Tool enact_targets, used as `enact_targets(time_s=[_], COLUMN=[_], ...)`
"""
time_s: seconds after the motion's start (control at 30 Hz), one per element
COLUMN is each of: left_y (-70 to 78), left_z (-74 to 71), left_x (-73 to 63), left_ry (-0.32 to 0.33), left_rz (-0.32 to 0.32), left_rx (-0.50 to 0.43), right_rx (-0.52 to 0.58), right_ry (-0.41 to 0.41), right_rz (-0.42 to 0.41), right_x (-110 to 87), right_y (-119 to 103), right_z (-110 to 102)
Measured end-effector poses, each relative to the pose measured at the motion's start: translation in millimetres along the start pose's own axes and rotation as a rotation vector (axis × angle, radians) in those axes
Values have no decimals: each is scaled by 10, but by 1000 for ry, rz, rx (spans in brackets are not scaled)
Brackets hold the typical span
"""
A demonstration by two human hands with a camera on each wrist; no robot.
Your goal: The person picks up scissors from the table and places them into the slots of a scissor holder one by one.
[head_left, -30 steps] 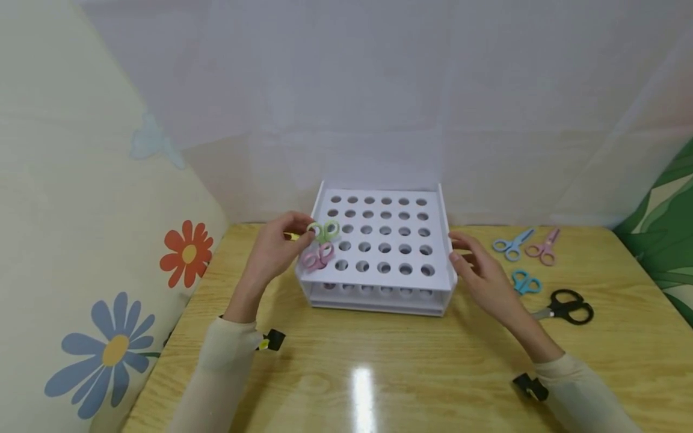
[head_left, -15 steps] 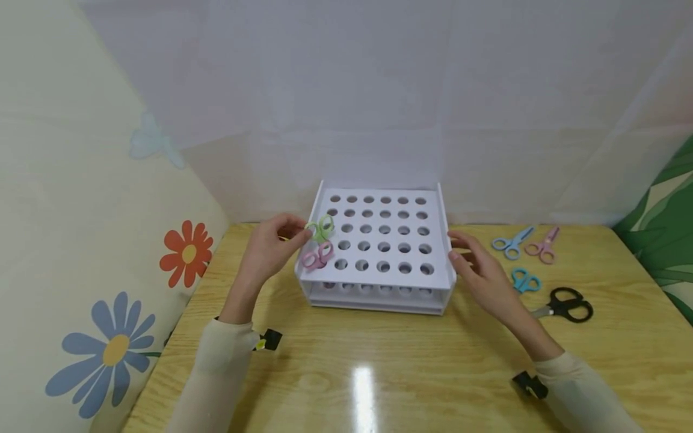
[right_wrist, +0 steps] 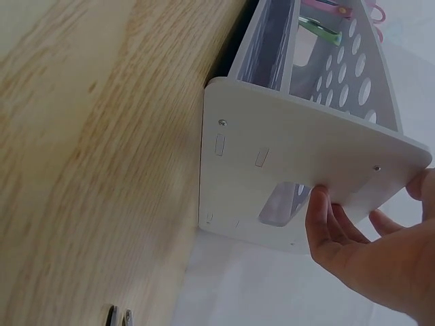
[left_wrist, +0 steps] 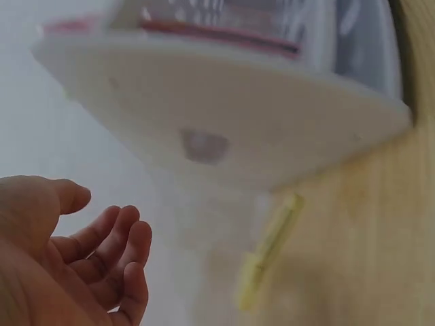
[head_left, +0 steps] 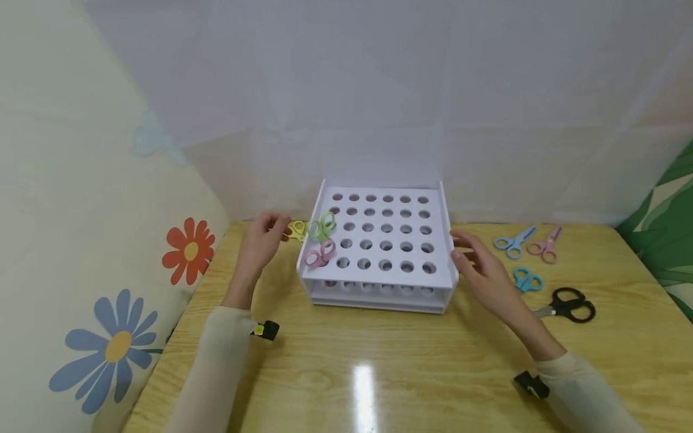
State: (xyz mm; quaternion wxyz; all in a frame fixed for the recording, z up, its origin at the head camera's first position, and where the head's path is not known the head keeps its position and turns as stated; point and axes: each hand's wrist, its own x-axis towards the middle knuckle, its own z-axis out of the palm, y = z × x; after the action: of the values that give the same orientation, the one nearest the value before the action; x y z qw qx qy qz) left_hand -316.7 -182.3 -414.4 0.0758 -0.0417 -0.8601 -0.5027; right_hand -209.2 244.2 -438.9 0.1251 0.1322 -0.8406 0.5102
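Note:
A white rack (head_left: 384,278) with rows of round holes stands mid-table. Pink-handled scissors (head_left: 320,254) and green-handled scissors (head_left: 322,226) stand in holes at its left edge, handles up. Left of the rack, my left hand (head_left: 261,239) hovers beside yellow scissors (head_left: 297,231) lying on the table. In the left wrist view its fingers hang loosely curled, holding nothing, apart from the yellow scissors (left_wrist: 269,251). My right hand (head_left: 483,276) rests against the rack's right side panel (right_wrist: 299,149), fingertips on its outer face near the cutout and thumb at the upper edge.
Right of the rack lie light-blue scissors (head_left: 515,242), pink scissors (head_left: 545,245), turquoise scissors (head_left: 527,280) and larger black-handled scissors (head_left: 571,305). A pale backdrop (head_left: 346,108) stands close behind the rack on the wooden table (head_left: 314,373).
My left hand has let go of the green scissors, which now stand in the rack, and has moved left beside the yellow scissors. The right hand stays at the rack's side.

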Motion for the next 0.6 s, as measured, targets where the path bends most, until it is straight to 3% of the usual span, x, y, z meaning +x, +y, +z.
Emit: enact_targets(time_s=[0.13, 0.2, 0.47, 0.6], left_y=[-314, -408, -581, -657], left_z=[-21, -11, 144, 203], left_x=[122, 175, 283, 289], left_ry=[-41, -53, -127, -78], left_rz=[-119, -148, -242, -296], left_rx=[-25, -3, 67, 53], right_rx=[16, 25, 29, 35], right_ry=[-6, -6, 3, -12], right_rz=[1, 2, 14, 4], right_x=[-4, -4, -35, -19], right_y=[-20, -18, -9, -7], right_z=[-17, -23, -37, -13])
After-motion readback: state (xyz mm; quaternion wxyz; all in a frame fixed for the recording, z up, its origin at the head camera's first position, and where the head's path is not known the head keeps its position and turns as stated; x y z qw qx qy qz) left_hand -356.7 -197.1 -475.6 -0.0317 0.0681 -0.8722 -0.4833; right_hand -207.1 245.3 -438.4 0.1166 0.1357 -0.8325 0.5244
